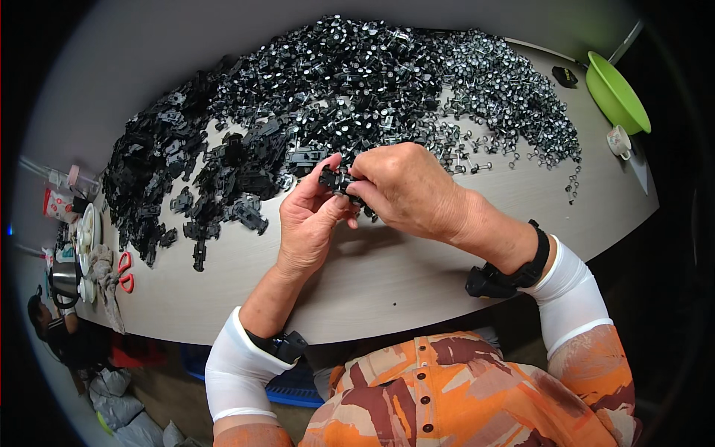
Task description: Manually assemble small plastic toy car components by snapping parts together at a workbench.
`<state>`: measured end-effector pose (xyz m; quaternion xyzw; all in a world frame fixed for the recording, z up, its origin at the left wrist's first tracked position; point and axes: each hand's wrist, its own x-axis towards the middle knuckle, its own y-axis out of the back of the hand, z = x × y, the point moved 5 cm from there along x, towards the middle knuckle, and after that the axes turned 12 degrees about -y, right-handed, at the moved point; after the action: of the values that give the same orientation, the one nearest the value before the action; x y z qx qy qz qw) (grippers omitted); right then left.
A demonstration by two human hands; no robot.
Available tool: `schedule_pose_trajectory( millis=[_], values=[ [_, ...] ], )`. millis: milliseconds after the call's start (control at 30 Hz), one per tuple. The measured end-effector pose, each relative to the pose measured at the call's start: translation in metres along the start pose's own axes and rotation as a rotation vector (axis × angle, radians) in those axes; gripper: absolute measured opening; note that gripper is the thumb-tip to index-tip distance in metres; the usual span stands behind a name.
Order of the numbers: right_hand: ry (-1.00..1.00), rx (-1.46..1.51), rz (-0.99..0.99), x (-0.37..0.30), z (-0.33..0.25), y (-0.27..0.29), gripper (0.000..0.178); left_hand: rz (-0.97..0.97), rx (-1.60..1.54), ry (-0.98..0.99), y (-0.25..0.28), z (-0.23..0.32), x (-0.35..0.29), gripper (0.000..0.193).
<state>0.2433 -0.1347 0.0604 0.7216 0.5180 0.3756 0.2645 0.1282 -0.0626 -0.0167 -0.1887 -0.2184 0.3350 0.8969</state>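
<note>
In front of the heaps, at the middle of the table, I hold a small black toy car chassis. My left hand grips it between thumb and fingers. From the right, the bent fingers of my right hand pinch at its near end; anything small between those fingertips is hidden. Just beyond lies a large heap of small black wheels on axles. Black plastic chassis pieces are strewn to the left of my hands. Farther right spreads a pile of smaller silver-and-black wheel pairs.
A green basin and a white cup stand at the right end of the table. Red-handled scissors, a rag and a metal kettle are at the left edge. Another person is beyond, at far left.
</note>
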Motion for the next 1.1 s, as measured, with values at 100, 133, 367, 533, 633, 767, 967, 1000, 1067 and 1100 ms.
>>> schedule_pose_trajectory(
  millis=[100, 133, 367, 533, 633, 767, 967, 1000, 1067, 1100],
  values=[
    [0.048, -0.048, -0.014, 0.004, -0.003, 0.0, 0.011, -0.051, 0.16, -0.04, 0.004, 0.0, 0.0, 0.049],
    [0.085, -0.069, -0.004, 0.004, -0.005, 0.0, 0.013, -0.082, 0.249, -0.057, 0.003, 0.001, 0.0, 0.049],
    [0.062, -0.137, -0.111, 0.004, -0.011, -0.007, 0.014, -0.162, 0.429, -0.145, -0.003, 0.004, -0.004, 0.051],
    [-0.189, 0.344, 0.002, 0.008, 0.009, -0.005, 0.024, -0.168, 0.166, -0.078, -0.006, 0.007, -0.002, 0.052],
    [-0.17, 0.317, -0.01, 0.011, 0.019, -0.007, 0.028, -0.201, 0.069, -0.07, -0.005, 0.008, -0.002, 0.054],
    [-0.303, 0.582, -0.25, 0.011, 0.019, -0.018, 0.023, -0.208, 0.003, -0.024, -0.013, 0.011, -0.002, 0.056],
    [-0.29, 0.782, -0.312, 0.015, 0.011, -0.024, 0.018, -0.134, -0.016, -0.038, -0.008, 0.015, 0.0, 0.053],
    [-0.286, 0.783, -0.32, 0.016, 0.01, -0.026, 0.018, -0.126, -0.014, -0.041, -0.008, 0.017, 0.0, 0.053],
    [-0.127, 0.54, -0.119, 0.02, 0.004, -0.019, 0.017, -0.122, -0.015, -0.015, -0.014, 0.02, -0.001, 0.053],
    [-0.126, 0.657, -0.083, 0.019, 0.001, -0.022, 0.02, -0.117, -0.02, 0.002, -0.013, 0.022, -0.001, 0.053]
  ],
)
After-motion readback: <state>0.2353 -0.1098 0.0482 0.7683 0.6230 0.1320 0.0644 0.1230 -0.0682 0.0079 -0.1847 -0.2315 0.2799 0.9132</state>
